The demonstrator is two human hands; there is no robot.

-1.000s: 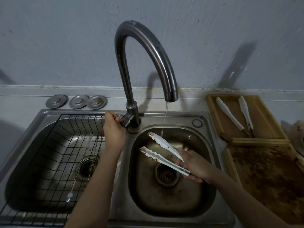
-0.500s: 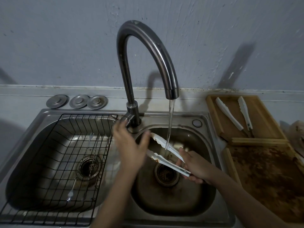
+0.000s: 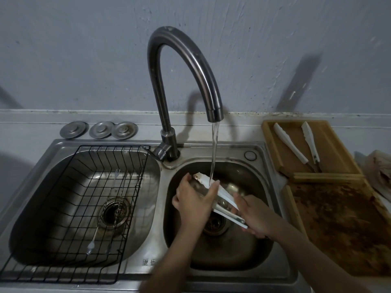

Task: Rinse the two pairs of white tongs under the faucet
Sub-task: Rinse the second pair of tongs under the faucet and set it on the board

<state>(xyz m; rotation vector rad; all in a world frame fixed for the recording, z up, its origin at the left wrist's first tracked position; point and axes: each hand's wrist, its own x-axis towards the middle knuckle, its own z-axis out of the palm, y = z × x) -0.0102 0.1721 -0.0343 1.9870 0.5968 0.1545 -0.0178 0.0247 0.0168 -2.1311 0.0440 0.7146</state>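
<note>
Here, the scene at a double kitchen sink, line by line.

Tongs in hand: one pair of white tongs (image 3: 220, 197), brown residue at the tip, held over the right basin (image 3: 262, 246) with its upper arm in the water stream (image 3: 214, 153).
Right hand: the right hand (image 3: 257, 216) is curled tight around the hinge end of that pair.
Left hand: the left hand (image 3: 195, 199) is wrapped over the working end, thumb pressed on the top arm just beside the point where the water lands.
Faucet: the dark gooseneck faucet (image 3: 186, 66) is running, its spout directly above the held tongs.
Second pair: the other white tongs (image 3: 300, 144) lie spread open in a wooden tray (image 3: 334, 142) on the bench to the right of the sink, well apart from the hands.
Board: a stained wooden board (image 3: 342, 225) sits just in front of the tray.
Left basin: a black wire rack (image 3: 69, 208) spans it, with long thin utensils (image 3: 101, 218) lying on the wires.
Back ledge: three round metal drain covers (image 3: 99, 129) sit in a row behind the left basin.
</note>
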